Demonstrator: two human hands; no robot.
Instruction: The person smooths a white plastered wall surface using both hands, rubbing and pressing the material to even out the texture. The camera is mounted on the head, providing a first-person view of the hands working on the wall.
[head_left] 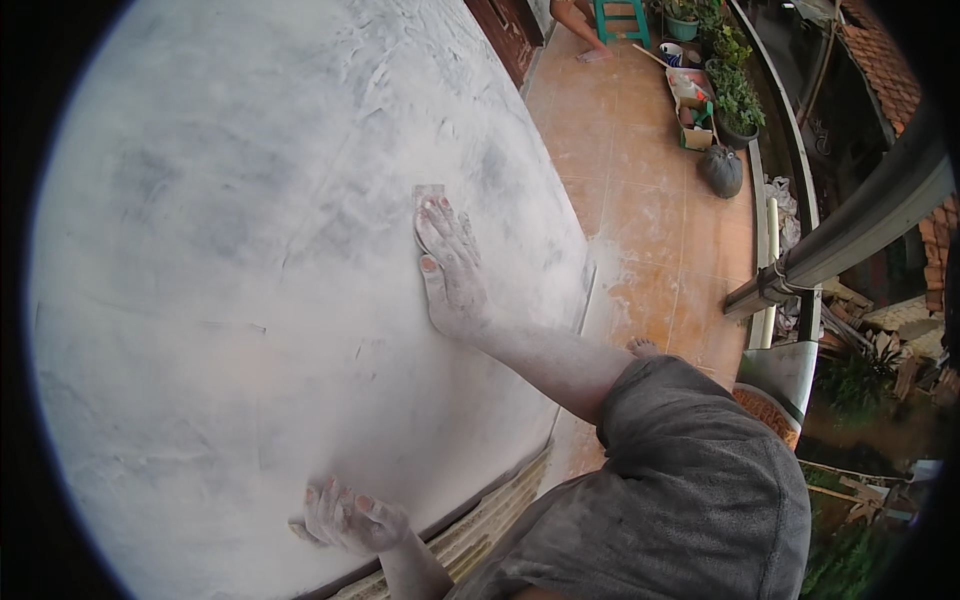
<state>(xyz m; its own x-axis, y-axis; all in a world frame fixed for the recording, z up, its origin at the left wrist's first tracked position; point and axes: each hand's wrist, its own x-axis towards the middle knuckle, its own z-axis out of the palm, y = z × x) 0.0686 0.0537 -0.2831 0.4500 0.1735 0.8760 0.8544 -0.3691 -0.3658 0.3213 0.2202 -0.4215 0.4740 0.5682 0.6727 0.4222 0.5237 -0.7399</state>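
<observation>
A broad wall (250, 270) coated in patchy white and grey putty fills the left of the view, its surface dusty and streaked. My right hand (455, 270) lies on it, fingers together and pointing up, pressing a thin sanding pad (430, 189) flat against the putty. The pad's upper end shows beyond the fingertips; the rest is under the palm. Lower on the same wall, my left hand (355, 517) is curled, with the edge of a small greyish flat piece (306, 532) poking out beside it. Its kind is mostly hidden. White dust covers both hands.
Orange floor tiles (640, 210) run along the wall. A green stool (622, 18) and another person's foot (594, 55) are at the far end. Potted plants (737, 95), a box of tools (696, 125) and a black bag (721, 171) line the right edge, near a post (850, 240).
</observation>
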